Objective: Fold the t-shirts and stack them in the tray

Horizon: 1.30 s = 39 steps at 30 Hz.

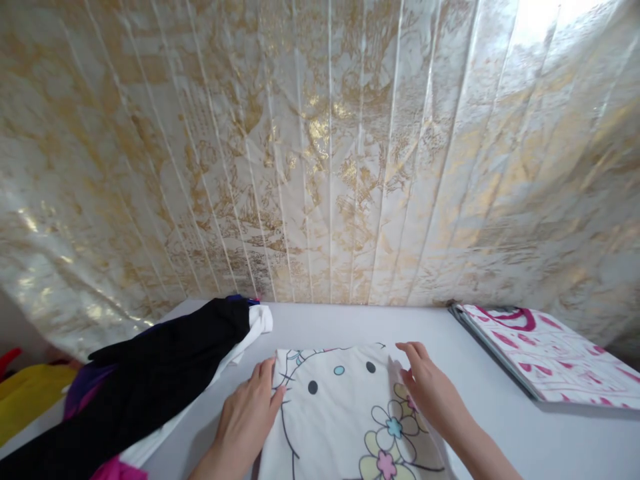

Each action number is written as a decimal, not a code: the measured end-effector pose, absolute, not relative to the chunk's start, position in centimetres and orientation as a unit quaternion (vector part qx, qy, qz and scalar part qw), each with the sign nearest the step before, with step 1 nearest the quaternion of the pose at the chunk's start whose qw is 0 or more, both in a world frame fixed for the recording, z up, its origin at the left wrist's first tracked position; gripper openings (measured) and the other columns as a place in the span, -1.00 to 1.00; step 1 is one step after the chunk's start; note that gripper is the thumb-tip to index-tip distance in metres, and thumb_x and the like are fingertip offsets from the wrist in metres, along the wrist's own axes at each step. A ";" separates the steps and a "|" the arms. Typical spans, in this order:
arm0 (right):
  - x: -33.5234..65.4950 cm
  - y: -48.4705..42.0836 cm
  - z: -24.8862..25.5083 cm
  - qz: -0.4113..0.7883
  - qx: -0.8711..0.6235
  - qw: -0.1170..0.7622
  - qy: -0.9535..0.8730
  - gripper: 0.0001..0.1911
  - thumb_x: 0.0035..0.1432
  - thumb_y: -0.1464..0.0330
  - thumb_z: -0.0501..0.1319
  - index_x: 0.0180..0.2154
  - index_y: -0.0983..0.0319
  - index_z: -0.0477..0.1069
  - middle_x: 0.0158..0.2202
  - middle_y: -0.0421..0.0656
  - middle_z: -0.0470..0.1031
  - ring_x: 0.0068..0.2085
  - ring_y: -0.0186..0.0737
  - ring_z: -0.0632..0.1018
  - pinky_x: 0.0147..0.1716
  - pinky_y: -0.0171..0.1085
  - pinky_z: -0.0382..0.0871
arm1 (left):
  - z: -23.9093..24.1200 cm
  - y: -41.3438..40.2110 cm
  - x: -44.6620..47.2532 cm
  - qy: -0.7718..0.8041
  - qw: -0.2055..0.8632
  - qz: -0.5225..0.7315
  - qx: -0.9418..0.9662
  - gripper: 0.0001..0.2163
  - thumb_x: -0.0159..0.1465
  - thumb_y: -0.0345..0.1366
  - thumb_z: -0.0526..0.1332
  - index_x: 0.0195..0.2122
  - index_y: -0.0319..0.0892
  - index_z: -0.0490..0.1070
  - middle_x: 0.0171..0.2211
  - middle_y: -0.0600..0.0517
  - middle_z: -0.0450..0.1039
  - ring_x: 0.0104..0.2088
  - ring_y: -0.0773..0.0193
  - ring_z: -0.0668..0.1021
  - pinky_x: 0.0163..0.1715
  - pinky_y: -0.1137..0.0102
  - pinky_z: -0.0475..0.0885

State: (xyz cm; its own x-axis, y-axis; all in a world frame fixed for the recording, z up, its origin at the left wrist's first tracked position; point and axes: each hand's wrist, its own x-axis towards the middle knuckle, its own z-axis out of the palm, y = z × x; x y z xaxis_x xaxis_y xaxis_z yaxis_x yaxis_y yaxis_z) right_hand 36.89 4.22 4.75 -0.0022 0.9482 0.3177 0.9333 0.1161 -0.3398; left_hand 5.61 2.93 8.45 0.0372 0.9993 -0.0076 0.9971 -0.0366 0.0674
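Observation:
In front of me lies a folded white garment (pixel 333 413) printed with a cartoon face and pastel flowers. My left hand (pixel 247 413) rests against its left edge, thumb lying on the cloth and fingers along the side. Off the right edge, my right hand (pixel 433 387) hovers with the thumb and fingers apart and nothing between them. The garment's near end runs out of the bottom of the view.
To the left is a loose heap of clothes, with a black garment (pixel 165 373) on top and a yellow cloth (pixel 35 397) beyond. At right sits a stack of folded clothes (pixel 555 357), pink-and-white on top. A gold-patterned curtain (pixel 320 153) hangs behind the white table (pixel 355 323).

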 end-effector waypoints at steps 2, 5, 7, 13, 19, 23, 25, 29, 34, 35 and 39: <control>36.5 3.7 3.8 -0.015 -0.620 0.286 -0.731 -0.59 0.17 0.44 -0.09 0.03 0.18 0.26 0.03 0.00 0.34 -0.14 -0.11 0.55 -0.28 -0.20 0.46 | 8.3 2.7 5.6 0.691 0.020 0.015 0.723 -0.69 0.38 -0.34 -0.01 0.13 -0.22 0.22 0.06 -0.17 0.38 -0.10 0.09 0.57 -0.26 0.33 0.43; 36.2 4.1 2.9 0.005 -0.600 0.316 -0.735 -0.61 0.18 0.41 -0.10 0.03 0.19 0.25 0.00 0.01 0.35 -0.17 -0.15 0.56 -0.26 -0.20 0.46 | 7.9 2.9 5.6 0.683 0.009 0.020 0.730 -0.69 0.36 -0.33 0.03 0.11 -0.23 0.26 0.03 -0.15 0.40 -0.04 0.12 0.53 -0.20 0.35 0.43; 36.2 5.2 2.9 0.035 -0.631 0.310 -0.710 -0.64 0.19 0.34 -0.06 0.00 0.22 0.27 -0.09 0.01 0.42 -0.26 -0.15 0.57 -0.29 -0.19 0.44 | 7.6 3.3 5.9 0.679 -0.028 0.038 0.733 -0.65 0.34 -0.34 0.05 0.13 -0.26 0.27 0.03 -0.18 0.41 -0.01 0.09 0.50 -0.13 0.31 0.42; 36.4 8.5 4.1 0.099 -0.673 0.293 -0.672 -0.69 0.17 0.35 -0.02 -0.06 0.19 0.32 -0.34 -0.16 0.53 -0.31 -0.17 0.56 -0.29 -0.25 0.35 | 4.5 2.8 7.9 0.557 -0.096 0.142 0.812 -0.53 0.35 -0.20 0.07 0.27 -0.20 0.17 0.27 -0.16 0.19 0.20 -0.03 0.32 0.06 0.12 0.33; 36.6 8.4 3.6 0.079 -0.702 0.251 -0.662 -0.68 0.22 0.42 -0.07 -0.05 0.20 0.33 -0.23 -0.12 0.54 -0.23 -0.19 0.56 -0.26 -0.28 0.32 | 2.4 1.9 9.1 0.450 -0.071 0.138 0.879 -0.48 0.41 -0.02 -0.06 0.32 -0.16 0.07 0.32 -0.08 0.04 0.28 0.01 0.22 0.11 0.16 0.29; 36.7 8.1 3.5 0.067 -0.714 0.221 -0.661 -0.67 0.23 0.48 -0.07 -0.05 0.22 0.34 -0.18 -0.09 0.53 -0.22 -0.16 0.57 -0.30 -0.28 0.33 | 1.8 2.5 8.3 0.467 -0.113 0.158 0.863 -0.47 0.41 -0.01 -0.06 0.32 -0.16 0.08 0.31 -0.06 0.07 0.27 0.05 0.23 0.11 0.20 0.27; 36.7 7.9 4.0 0.037 -0.721 0.200 -0.663 -0.65 0.24 0.49 -0.08 -0.02 0.22 0.33 -0.10 -0.06 0.49 -0.26 -0.17 0.57 -0.37 -0.28 0.33 | 1.3 2.9 7.8 0.481 -0.131 0.176 0.849 -0.48 0.40 0.00 -0.04 0.31 -0.15 0.12 0.30 -0.07 0.10 0.27 0.03 0.24 0.11 0.18 0.27; 36.0 6.5 4.8 -0.062 -0.697 0.196 -0.687 -0.59 0.22 0.52 -0.08 0.04 0.26 0.33 0.00 0.01 0.43 -0.11 -0.10 0.55 -0.28 -0.24 0.41 | 0.2 3.4 7.5 0.485 -0.157 0.191 0.839 -0.47 0.38 0.01 0.00 0.30 -0.12 0.12 0.31 -0.05 0.10 0.28 0.01 0.22 0.11 0.18 0.26; 32.6 4.1 3.5 -0.060 -0.619 0.186 -0.761 -0.51 0.29 0.32 -0.04 0.20 0.29 0.25 0.27 0.01 0.24 0.27 -0.02 0.25 0.18 -0.07 0.20 | -0.1 3.6 7.3 0.478 -0.172 0.189 0.840 -0.44 0.38 0.02 -0.01 0.31 -0.17 0.10 0.31 -0.05 0.09 0.28 0.04 0.22 0.11 0.20 0.27; 32.0 3.8 3.2 -0.041 -0.621 0.161 -0.766 -0.47 0.29 0.24 -0.02 0.23 0.28 0.22 0.30 -0.01 0.18 0.31 0.00 0.17 0.21 -0.04 0.15 | -0.2 3.6 7.2 0.481 -0.170 0.188 0.840 -0.43 0.38 0.02 -0.01 0.31 -0.19 0.10 0.31 -0.05 0.10 0.28 0.06 0.23 0.11 0.20 0.27; 31.0 3.5 2.8 0.015 -0.681 0.081 -0.728 -0.34 0.30 0.07 -0.06 0.30 0.28 0.10 0.37 -0.01 -0.04 0.36 0.05 0.01 0.26 0.08 -0.01 | 0.0 3.9 6.8 0.516 -0.133 0.163 0.830 -0.45 0.38 0.02 -0.04 0.31 -0.16 0.10 0.32 -0.06 0.04 0.29 0.07 0.19 0.15 0.19 0.23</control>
